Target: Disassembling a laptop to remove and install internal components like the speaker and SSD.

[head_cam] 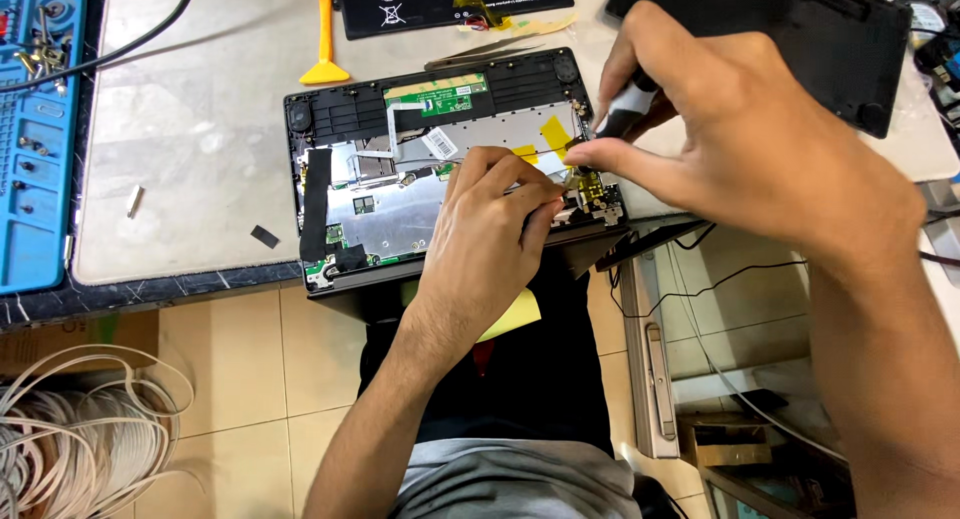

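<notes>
An opened laptop base (380,194) lies at the table's near edge, its circuit board, silver shielding, black and yellow tape exposed. My left hand (490,234) rests on its right half, fingertips pinched together near the hinge corner; what they pinch is hidden. My right hand (720,129) comes in from the right, gripping a black-and-white screwdriver (622,109) whose tip points down at the board's right edge near a yellow tape strip (555,136).
A black flat battery (440,1) and a yellow pry tool (324,39) lie behind the laptop. The black bottom cover (800,29) sits at back right. A blue screw tray (35,129) is at left. White cable coils (70,429) lie on the tiled floor.
</notes>
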